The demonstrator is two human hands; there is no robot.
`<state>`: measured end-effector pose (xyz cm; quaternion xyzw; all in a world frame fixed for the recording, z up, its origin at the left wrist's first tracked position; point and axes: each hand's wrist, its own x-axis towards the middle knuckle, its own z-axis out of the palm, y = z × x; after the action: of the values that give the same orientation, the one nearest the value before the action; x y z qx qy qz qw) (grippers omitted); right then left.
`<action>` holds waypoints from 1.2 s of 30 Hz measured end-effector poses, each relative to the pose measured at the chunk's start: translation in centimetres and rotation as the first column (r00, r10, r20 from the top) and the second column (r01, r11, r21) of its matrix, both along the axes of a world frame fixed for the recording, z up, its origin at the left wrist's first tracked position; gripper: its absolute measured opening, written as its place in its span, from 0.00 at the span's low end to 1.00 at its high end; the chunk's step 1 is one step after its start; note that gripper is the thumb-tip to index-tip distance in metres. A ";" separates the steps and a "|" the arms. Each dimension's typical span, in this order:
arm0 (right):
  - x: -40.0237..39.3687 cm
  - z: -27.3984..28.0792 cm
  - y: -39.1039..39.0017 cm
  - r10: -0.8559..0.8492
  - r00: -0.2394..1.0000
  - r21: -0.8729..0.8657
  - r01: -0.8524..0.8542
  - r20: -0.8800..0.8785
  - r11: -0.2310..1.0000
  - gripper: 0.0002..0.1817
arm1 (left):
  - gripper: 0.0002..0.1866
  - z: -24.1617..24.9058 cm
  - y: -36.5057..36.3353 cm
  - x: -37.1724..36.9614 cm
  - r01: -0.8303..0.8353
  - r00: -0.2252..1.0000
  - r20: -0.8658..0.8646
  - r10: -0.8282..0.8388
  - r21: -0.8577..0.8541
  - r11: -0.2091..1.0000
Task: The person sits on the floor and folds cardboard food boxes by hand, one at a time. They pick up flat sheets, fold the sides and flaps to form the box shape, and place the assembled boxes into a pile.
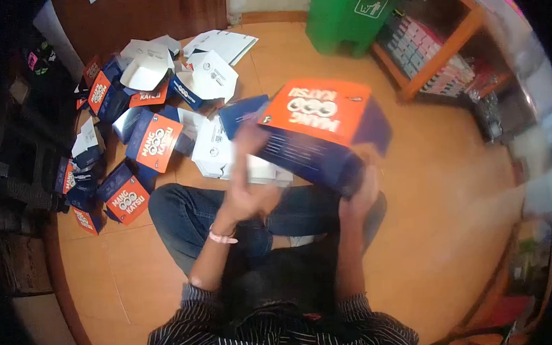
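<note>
The right hand [362,187] grasps an orange-and-navy cardboard box [315,111], angled away leftward from it. The left hand [251,195] blurs nearby; whether it's gripping, I can't tell.

Open floor [439,189] on the right leaves a way to the shelf [447,50]; piled boxes [156,142] block the front left, white cartons [211,154] lie ahead, and the raised box [316,114], blurred, seems to bar the middle

A box [314,123] was gripped at one corner by the right hand [361,190]; the left hand [250,189], blurred, was spread near its other end. More boxes [156,141] were heaped at left on the floor [441,226].
</note>
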<state>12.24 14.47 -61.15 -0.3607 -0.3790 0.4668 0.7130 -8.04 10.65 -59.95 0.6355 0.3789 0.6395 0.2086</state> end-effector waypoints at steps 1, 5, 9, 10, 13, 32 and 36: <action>0.8 0.0 0.0 0.098 0.981 -0.058 -0.109 -0.165 0.992 0.18 | 0.43 -1.0 -0.1 -0.9 -0.213 0.964 0.144 0.224 -0.092 0.973; -0.2 -1.0 -0.1 0.042 0.906 -0.275 -0.172 -0.421 0.946 0.18 | 0.29 -4.5 0.0 -3.3 -0.130 0.983 0.078 0.165 -0.330 0.935; -0.7 -3.1 0.1 -0.352 0.931 -0.193 0.364 0.097 0.911 0.16 | 0.11 -0.8 -2.3 -3.5 -0.314 0.943 -0.204 0.263 -0.278 0.908; -0.5 -3.5 -0.1 -0.327 0.921 0.037 0.326 0.212 0.944 0.15 | 0.10 0.3 -2.6 -3.5 -0.291 0.869 -0.448 0.213 -0.114 0.950; -1.6 -0.4 -2.5 0.001 0.568 0.133 -0.194 0.823 0.972 0.14 | 0.10 0.5 -3.8 -2.0 -0.139 0.615 -0.776 0.141 0.069 0.988; -3.1 -2.7 -3.9 0.150 0.473 0.044 -0.375 0.868 0.926 0.10 | 0.20 -3.7 -5.4 -0.9 0.222 0.973 0.198 -0.120 -0.655 0.723; -3.3 -0.5 -3.9 0.346 0.293 -0.136 -0.556 0.891 0.820 0.09 | 0.18 -3.2 -5.7 -0.6 0.036 0.992 -0.079 -0.097 -0.559 0.828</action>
<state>8.93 10.53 -61.68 -0.3536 -0.8240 0.3473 0.2746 -8.65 4.96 -63.15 0.5924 0.5367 0.4599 0.3867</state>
